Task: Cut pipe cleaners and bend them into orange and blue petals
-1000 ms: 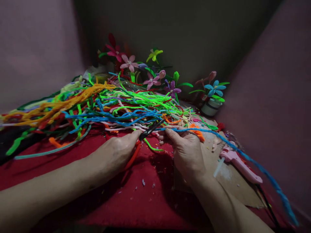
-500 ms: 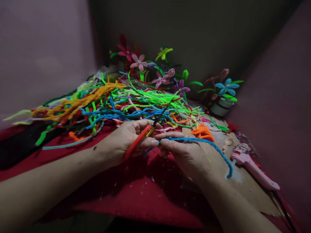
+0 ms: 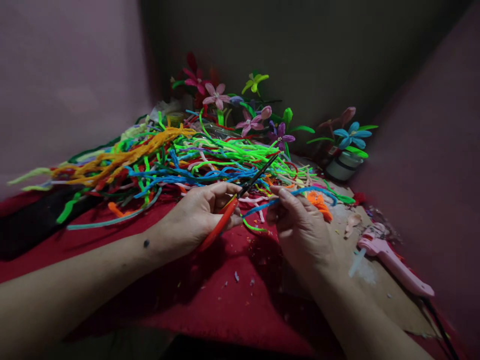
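My left hand (image 3: 198,212) is closed around a pair of scissors with red-orange handles (image 3: 219,225). Their dark blades point up and to the right, away from me. A fuzzy blue pipe cleaner (image 3: 259,207) stretches between my hands, one end at my left thumb and fingertips. My right hand (image 3: 305,235) pinches it between thumb and fingers, and its free part curves off to the right. Just past my right fingers lies a folded orange pipe cleaner bundle (image 3: 319,206). A short green strip (image 3: 255,227) shows below the blue one.
Behind my hands spreads a heap of coloured pipe cleaners (image 3: 225,155). Pipe-cleaner flowers (image 3: 215,96) stand at the back, with a blue one (image 3: 352,135) by a small jar (image 3: 343,167). A pink glue gun (image 3: 393,262) rests on cardboard (image 3: 375,295) at right. Scraps dot the red cloth (image 3: 225,310).
My right hand has slid right along the blue pipe cleaner, away from my left hand, so a stretch now shows between them. Its free end has swung up and away from me.
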Action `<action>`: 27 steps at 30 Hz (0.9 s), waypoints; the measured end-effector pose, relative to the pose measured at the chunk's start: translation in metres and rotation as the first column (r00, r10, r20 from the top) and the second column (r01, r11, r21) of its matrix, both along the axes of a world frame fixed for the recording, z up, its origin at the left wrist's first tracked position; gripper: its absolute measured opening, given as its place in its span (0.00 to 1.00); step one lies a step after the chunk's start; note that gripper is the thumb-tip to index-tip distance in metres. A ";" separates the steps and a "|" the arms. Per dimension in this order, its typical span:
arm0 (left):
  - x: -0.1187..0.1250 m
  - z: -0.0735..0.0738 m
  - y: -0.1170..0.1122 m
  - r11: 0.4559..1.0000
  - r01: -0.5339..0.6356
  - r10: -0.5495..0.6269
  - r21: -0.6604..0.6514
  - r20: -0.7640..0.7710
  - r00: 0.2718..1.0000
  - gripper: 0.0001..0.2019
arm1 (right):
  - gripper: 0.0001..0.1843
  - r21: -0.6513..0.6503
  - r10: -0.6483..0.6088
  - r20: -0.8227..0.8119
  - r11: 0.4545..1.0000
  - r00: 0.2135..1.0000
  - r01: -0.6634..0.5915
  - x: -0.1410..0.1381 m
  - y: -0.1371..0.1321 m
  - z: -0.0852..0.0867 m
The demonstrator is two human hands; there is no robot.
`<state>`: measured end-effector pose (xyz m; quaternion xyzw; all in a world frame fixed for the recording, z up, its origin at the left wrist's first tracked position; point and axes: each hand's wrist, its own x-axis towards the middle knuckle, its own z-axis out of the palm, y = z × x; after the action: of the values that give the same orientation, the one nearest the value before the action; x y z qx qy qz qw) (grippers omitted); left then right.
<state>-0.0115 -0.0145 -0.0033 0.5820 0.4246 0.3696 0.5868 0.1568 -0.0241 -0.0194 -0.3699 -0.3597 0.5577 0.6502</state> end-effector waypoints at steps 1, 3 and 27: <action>-0.001 0.001 0.000 1.000 -0.002 0.002 -0.001 -0.008 1.000 0.22 | 0.05 0.005 -0.023 -0.030 1.000 0.999 0.023 0.002 0.002 0.001; -0.001 0.002 0.000 1.000 -0.008 0.008 -0.003 -0.023 1.000 0.22 | 0.05 -0.012 -0.036 -0.094 0.999 0.995 0.035 0.005 0.005 0.002; -0.003 0.009 0.000 0.980 0.100 -0.103 -0.169 -0.009 0.995 0.22 | 0.04 -0.071 0.201 0.217 0.979 0.955 -0.190 -0.004 -0.009 0.002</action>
<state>-0.0144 -0.0148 0.0056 0.5545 0.4294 0.2967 0.6482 0.1528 -0.0330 -0.0175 -0.4086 -0.4517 0.5829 0.5379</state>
